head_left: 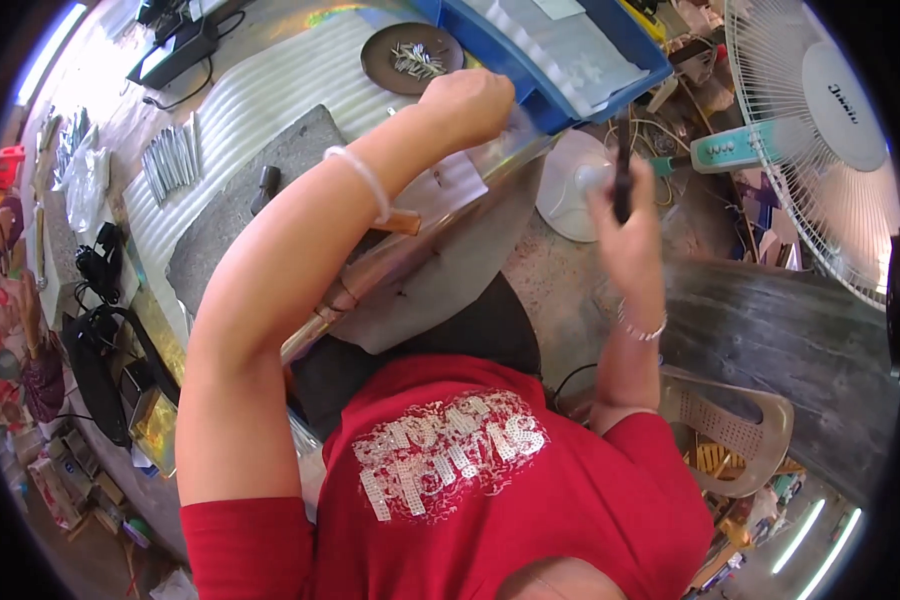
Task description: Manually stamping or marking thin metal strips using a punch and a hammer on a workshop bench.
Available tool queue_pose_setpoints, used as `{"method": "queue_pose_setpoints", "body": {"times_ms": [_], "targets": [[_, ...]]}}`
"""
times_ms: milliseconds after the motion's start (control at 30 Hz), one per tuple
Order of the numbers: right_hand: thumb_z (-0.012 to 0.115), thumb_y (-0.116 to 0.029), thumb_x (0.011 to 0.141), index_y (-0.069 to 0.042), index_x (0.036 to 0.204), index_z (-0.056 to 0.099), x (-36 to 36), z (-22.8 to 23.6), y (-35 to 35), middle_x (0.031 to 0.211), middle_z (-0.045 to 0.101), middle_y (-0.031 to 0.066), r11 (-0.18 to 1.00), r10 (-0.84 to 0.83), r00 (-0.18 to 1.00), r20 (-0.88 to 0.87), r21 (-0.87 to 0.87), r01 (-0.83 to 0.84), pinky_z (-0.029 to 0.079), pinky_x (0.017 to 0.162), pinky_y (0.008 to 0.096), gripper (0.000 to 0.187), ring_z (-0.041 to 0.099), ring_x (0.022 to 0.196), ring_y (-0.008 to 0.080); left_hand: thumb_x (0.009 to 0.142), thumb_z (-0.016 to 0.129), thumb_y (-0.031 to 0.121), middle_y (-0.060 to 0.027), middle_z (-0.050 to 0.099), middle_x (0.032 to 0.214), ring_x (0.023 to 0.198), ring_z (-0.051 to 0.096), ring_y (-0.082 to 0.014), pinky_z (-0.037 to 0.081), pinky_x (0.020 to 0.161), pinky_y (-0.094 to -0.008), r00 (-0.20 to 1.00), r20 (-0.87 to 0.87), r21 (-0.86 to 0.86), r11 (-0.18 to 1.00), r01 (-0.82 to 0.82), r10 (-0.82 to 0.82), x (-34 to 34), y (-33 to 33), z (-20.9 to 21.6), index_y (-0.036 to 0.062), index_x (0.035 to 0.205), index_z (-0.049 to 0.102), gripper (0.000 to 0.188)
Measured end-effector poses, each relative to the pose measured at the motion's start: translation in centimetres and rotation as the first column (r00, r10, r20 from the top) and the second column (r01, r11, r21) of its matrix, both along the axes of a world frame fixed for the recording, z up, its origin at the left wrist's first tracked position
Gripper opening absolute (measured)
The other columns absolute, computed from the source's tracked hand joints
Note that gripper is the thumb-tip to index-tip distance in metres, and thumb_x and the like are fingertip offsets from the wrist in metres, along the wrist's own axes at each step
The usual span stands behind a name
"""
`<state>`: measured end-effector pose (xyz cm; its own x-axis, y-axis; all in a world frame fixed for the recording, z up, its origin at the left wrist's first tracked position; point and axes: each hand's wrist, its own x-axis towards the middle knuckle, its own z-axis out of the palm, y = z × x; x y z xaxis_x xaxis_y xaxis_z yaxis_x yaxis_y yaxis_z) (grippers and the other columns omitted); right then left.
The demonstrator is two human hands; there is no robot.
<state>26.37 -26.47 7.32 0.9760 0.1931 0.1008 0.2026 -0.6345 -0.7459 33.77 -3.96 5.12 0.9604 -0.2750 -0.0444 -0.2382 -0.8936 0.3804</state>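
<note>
In closed right hand (630, 215), dark object (623, 172); in curled left hand (475, 103) by blue tray (505, 52), contents unclear; seemingly unfinished, metal pieces (417, 60) left.

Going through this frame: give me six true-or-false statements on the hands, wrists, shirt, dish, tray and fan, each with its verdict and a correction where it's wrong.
1. The tray near the brown dish is yellow. False: the tray is blue.
2. The right hand holds a dark slim object. True.
3. The brown dish holds small metallic pieces. True.
4. The beaded bracelet is on the left wrist. False: the beaded bracelet is on the right wrist; a pale band is on the left.
5. The left hand is beside the fan. False: the left hand is by the tray, while the fan is at the picture's right.
6. The person's shirt is red. True.
</note>
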Motion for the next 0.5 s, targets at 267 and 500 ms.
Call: {"method": "queue_pose_setpoints", "body": {"times_ms": [267, 500], "targets": [[0.06, -0.041, 0.083, 0.005, 0.113, 0.044, 22.1, 1.3, 1.9, 0.1, 0.061, 0.0276, 0.836, 0.181, 0.932, 0.315, -0.548, 0.023, 0.047, 0.08, 0.0444, 0.058, 0.06, 0.095, 0.0409, 0.077, 0.065, 0.037, -0.0223, 0.065, 0.091, 0.088, 0.063, -0.0359, 0.051, 0.077, -0.0418, 0.995, -0.095, -0.102, 0.995, -0.005, -0.005, 2.5, 1.1, -1.9, -0.002, 0.09, 0.065, 0.041], [0.061, -0.044, 0.08, 0.011, 0.116, 0.038, 29.7, -4.1, 6.9, 0.105, 0.058, 0.0328, 0.739, 0.067, 0.996, -0.054, -0.668, -0.086, 0.046, 0.086, 0.0437, 0.071, 0.06, 0.099, 0.0402, 0.089, 0.049, 0.015, -0.0167, 0.058, 0.071, 0.066, 0.058, -0.0312, 0.045, 0.062, -0.0391, 0.979, -0.135, -0.562, 0.802, -0.205, 0.155, -10.4, 6.8, 9.6, -0.0012, 0.104, 0.052, 0.023]]}}
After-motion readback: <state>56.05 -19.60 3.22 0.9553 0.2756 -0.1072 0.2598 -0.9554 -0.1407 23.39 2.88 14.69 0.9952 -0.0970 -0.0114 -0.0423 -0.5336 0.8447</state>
